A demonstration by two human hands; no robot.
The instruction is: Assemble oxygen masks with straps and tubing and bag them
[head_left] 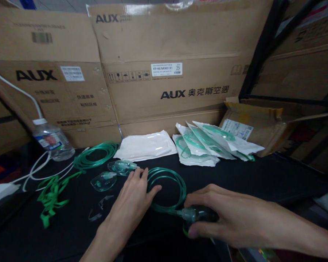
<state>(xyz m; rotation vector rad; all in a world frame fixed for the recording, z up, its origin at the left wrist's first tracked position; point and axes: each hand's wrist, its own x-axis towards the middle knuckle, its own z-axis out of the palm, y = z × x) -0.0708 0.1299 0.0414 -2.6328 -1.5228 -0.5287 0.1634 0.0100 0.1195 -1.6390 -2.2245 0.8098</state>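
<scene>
My right hand (229, 214) is wrapped round a clear green oxygen mask (191, 215) near the table's front edge, hiding much of it. A coil of green tubing (182, 183) runs from the mask's connector. Over the coil's left side rests my left hand (135, 193), thumb spread and fingers stretched out. Whether its fingertips press on the tubing is hard to see. Just left of that hand lie two more masks, one clear green mask (102, 182) and another mask (121, 167) behind it. Small clear pieces (95, 215) lie nearer to me.
Green straps (53, 198) and a second tubing coil (95, 156) lie at left, beside a plastic bottle (56, 142) and white cable. White pouches (144, 146) and several packed mask sets (205, 142) lie at the back. An open carton (270, 127) stands right; large cartons (142, 43) wall the rear.
</scene>
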